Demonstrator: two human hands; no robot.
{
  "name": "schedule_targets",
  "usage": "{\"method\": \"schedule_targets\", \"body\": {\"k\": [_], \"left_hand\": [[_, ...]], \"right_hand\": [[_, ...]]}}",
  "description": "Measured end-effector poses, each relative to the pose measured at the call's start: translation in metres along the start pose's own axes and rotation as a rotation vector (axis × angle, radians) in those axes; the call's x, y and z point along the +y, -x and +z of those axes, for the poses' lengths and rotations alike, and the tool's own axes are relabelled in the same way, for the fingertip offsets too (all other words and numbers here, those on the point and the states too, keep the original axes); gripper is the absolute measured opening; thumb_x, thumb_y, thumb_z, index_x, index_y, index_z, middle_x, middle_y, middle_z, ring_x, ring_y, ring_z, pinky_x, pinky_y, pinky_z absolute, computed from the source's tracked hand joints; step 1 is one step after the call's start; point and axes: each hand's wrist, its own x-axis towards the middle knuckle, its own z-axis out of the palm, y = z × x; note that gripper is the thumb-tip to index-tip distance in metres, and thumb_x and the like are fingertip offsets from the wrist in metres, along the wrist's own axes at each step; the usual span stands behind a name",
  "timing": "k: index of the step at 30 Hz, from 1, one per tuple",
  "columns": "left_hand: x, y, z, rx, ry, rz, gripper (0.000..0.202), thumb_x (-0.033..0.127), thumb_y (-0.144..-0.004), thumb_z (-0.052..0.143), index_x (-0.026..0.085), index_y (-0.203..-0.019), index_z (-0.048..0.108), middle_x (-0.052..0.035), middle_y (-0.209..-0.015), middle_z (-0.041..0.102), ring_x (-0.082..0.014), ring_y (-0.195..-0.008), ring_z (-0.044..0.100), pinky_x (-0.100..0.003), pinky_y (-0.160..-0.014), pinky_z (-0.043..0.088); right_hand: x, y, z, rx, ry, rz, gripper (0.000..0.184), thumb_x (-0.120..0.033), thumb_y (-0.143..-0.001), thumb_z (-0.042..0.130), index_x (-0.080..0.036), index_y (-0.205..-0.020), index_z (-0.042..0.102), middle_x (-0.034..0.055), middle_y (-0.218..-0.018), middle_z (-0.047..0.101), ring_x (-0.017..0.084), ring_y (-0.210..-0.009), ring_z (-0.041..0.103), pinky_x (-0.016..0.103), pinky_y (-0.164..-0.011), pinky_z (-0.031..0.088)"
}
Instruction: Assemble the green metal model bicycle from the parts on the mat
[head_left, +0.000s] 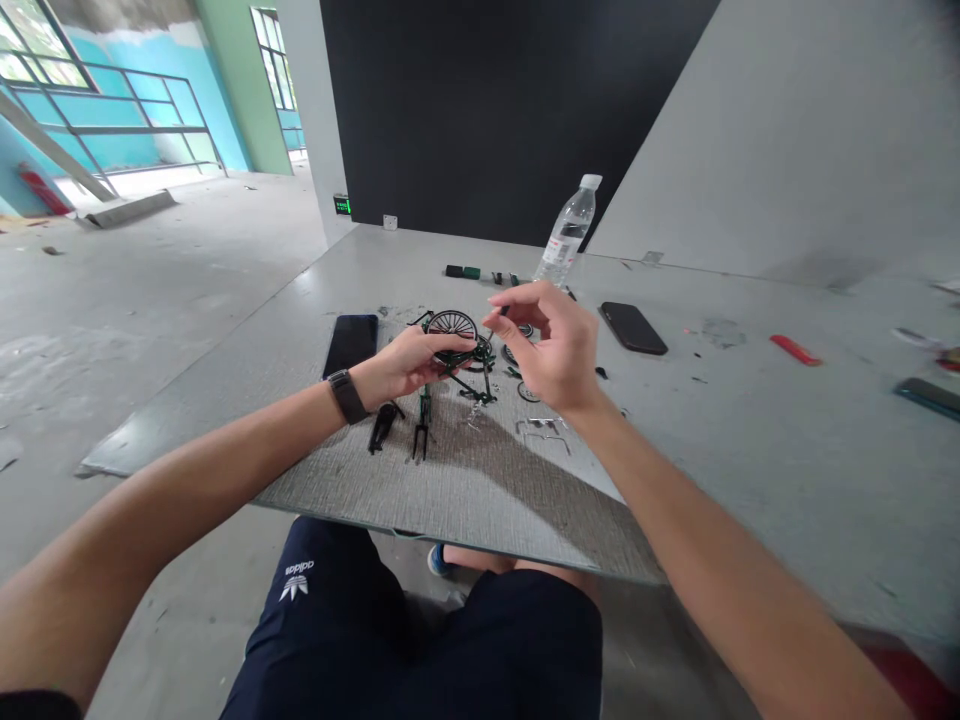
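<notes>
My left hand (411,362) is closed on a miniature bicycle frame (480,385) with a black spoked wheel (452,322) on it, thumb across the wheel's lower side. Just right of the wheel, my right hand (551,340) pinches a small, thin screwdriver (503,311), its tip pointing down toward the frame; whether it touches cannot be made out. Below my left hand lie a dark front fork (421,435) and a black part (383,427). Loose wheels (529,391) sit partly hidden behind my right hand. Small silver metal parts (544,434) lie in front of it.
A water bottle (568,232) stands behind my right hand. One phone (352,343) lies left, another dark phone (634,328) right. Further right is a red object (796,349). A green-and-black piece (463,272) lies at the back. The table's front edge (465,548) is above my lap.
</notes>
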Motion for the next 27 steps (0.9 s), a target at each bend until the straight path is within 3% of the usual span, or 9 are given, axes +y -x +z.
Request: {"method": "schedule_targets", "body": {"k": [9, 16, 21, 23, 27], "left_hand": [[0.001, 0.003, 0.001, -0.049, -0.001, 0.031, 0.016, 0.012, -0.071, 0.084, 0.017, -0.064, 0.071, -0.0044, -0.068, 0.070, -0.0141, -0.067, 0.064, -0.035, -0.074, 0.056], [0.003, 0.006, 0.004, -0.014, -0.043, 0.001, 0.018, 0.014, -0.070, 0.086, 0.018, -0.062, 0.070, -0.0049, -0.066, 0.069, -0.0142, -0.063, 0.062, -0.034, -0.067, 0.055], [0.000, 0.004, 0.002, -0.052, -0.016, 0.031, 0.016, 0.013, -0.069, 0.084, 0.017, -0.063, 0.070, -0.0057, -0.072, 0.072, -0.0138, -0.066, 0.065, -0.035, -0.073, 0.055], [0.000, 0.003, -0.001, -0.040, 0.007, 0.047, 0.009, 0.013, -0.071, 0.081, 0.016, -0.068, 0.073, -0.0070, -0.077, 0.074, -0.0136, -0.067, 0.065, -0.034, -0.071, 0.054], [0.004, 0.003, -0.004, -0.014, 0.020, 0.050, 0.004, 0.016, -0.072, 0.078, 0.014, -0.075, 0.076, -0.0097, -0.083, 0.076, -0.0132, -0.065, 0.064, -0.029, -0.062, 0.050]], "right_hand": [[-0.009, 0.004, -0.001, -0.079, -0.007, 0.035, 0.025, -0.041, -0.103, 0.050, -0.028, -0.116, 0.068, 0.0036, -0.107, 0.075, 0.019, -0.098, 0.072, 0.038, -0.091, 0.059], [-0.001, 0.003, 0.001, 0.006, 0.097, -0.008, 0.021, -0.044, -0.099, 0.058, -0.028, -0.110, 0.065, 0.0027, -0.094, 0.071, 0.018, -0.085, 0.068, 0.036, -0.081, 0.059], [-0.001, 0.003, -0.003, -0.043, 0.119, -0.063, 0.020, -0.042, -0.100, 0.057, -0.030, -0.114, 0.066, 0.0035, -0.105, 0.073, 0.019, -0.088, 0.068, 0.037, -0.085, 0.058], [-0.001, 0.003, -0.004, -0.115, 0.101, -0.096, 0.033, -0.040, -0.097, 0.062, -0.030, -0.128, 0.061, 0.0047, -0.115, 0.071, 0.021, -0.096, 0.068, 0.038, -0.087, 0.058], [0.002, 0.003, -0.006, -0.241, 0.113, -0.104, 0.071, -0.032, -0.091, 0.068, -0.034, -0.154, 0.036, 0.0062, -0.132, 0.064, 0.025, -0.108, 0.065, 0.043, -0.090, 0.059]]}}
